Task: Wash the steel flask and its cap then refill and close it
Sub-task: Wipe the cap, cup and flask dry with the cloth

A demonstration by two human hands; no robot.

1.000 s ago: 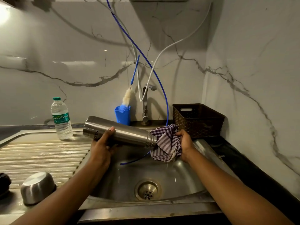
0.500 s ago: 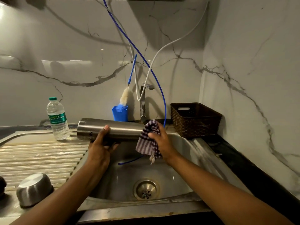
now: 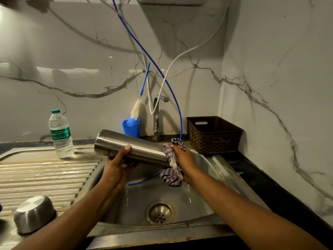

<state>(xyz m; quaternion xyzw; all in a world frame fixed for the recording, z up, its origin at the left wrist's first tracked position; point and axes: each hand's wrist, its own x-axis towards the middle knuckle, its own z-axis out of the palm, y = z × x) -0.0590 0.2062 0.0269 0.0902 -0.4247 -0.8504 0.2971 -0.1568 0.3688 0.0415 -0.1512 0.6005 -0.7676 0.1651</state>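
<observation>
Two hands work over the sink in the single head view. The left hand grips the steel flask near its base, thumb over the top and fingers curled beneath. The body lies almost level above the basin, base to the left and slightly raised, neck sloping down to the right. Held this way, any rinse water probably runs toward the drain rather than onto the table. The right hand is curled round a checked cloth and presses it against the neck end of the flask, hiding the mouth; a loose tail of cloth hangs below the hand. The step in hand is judged to be wiping the neck or mouth, with refilling and closing not yet done. The cap cannot be identified with certainty. An upturned steel bowl rests at lower left, on or beside the ribbed drainboard. A capped water bottle stands at the back of the drainboard, apart from the flask, perhaps for the refill. A bottle brush stands in a blue holder beside the tap, within reach. A brown basket sits on the table at right.
</observation>
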